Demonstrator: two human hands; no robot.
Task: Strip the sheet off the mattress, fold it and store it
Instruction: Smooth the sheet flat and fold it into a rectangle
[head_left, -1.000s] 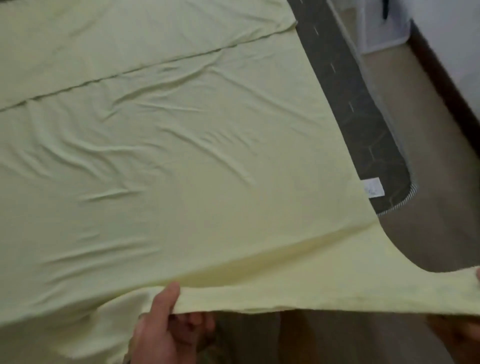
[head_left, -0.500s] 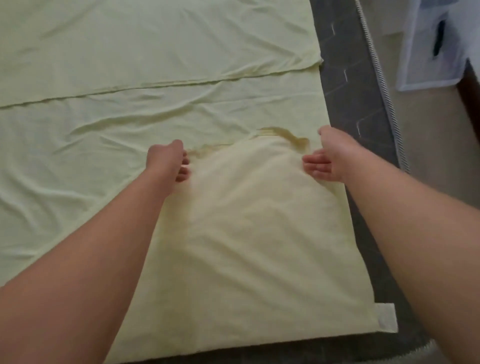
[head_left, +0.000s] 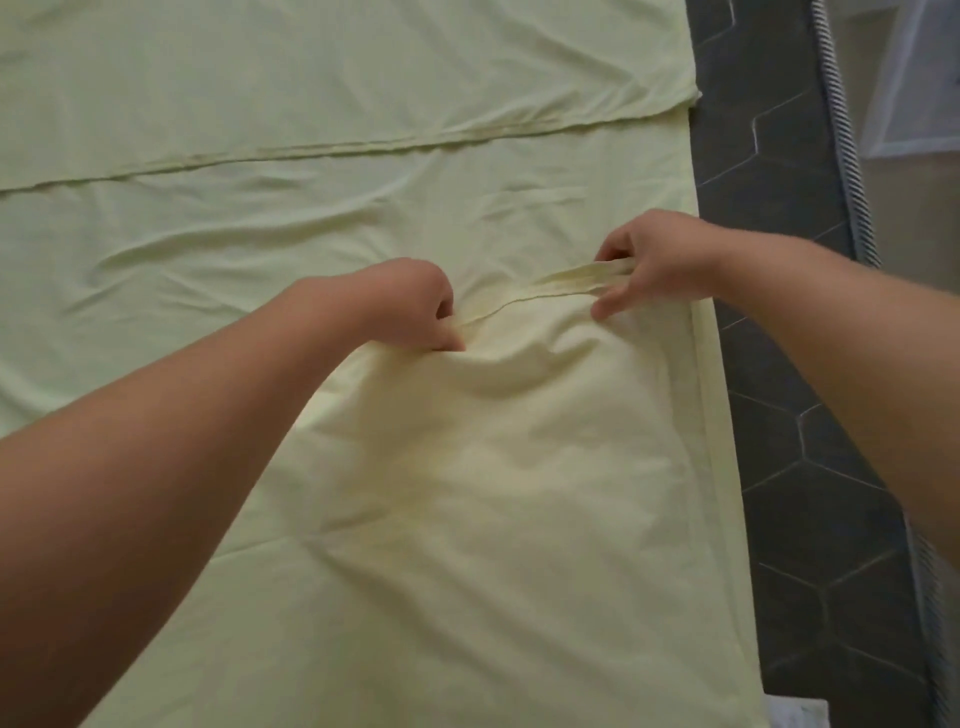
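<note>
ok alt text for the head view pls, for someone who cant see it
Two bare hands, left hand and right hand, pinch the folded-over edge of a pale yellow sheet spread flat on a dark hexagon-patterned mattress. Both arms reach forward from the bottom of the view.

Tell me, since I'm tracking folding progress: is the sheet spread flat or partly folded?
Partly folded. The sheet has a flap doubled over itself, its edge pinched by the left hand and right hand.

beige floor (head_left: 914, 218) at right
</note>
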